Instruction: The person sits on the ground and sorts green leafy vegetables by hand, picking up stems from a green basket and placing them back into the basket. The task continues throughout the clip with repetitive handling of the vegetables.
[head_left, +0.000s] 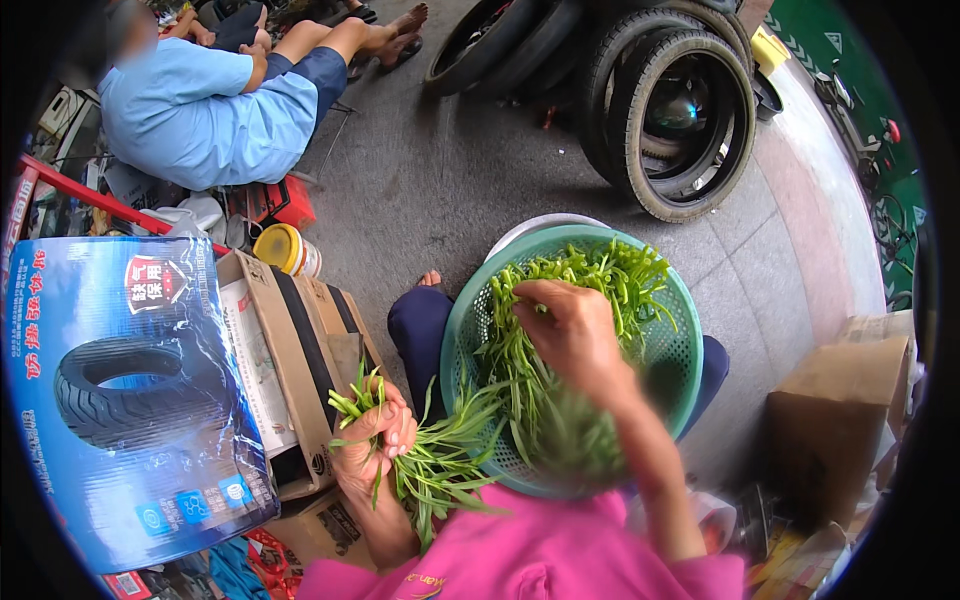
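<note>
My left hand (372, 445) is closed round a bunch of long-leaved greens (440, 465), probably water spinach. The cut stems stick up past the thumb, and the narrow leaves trail toward the basket. A green plastic colander basket (688, 345) sits between my knees, heaped with stems and leaves (515, 365). Over that heap hangs my right hand (575, 335), its fingers curled and thumb pressed in. Whatever lies between those fingertips is hidden. Below my right forearm the leaves look blurred.
To the left stand a blue tyre box (130, 400) and an opened cardboard carton (300, 350). A yellow-rimmed bucket (285, 250) is beyond them, near a seated person in blue (200, 115). Tyres (690, 125) stand at the far right; a brown carton (840, 420) is at right.
</note>
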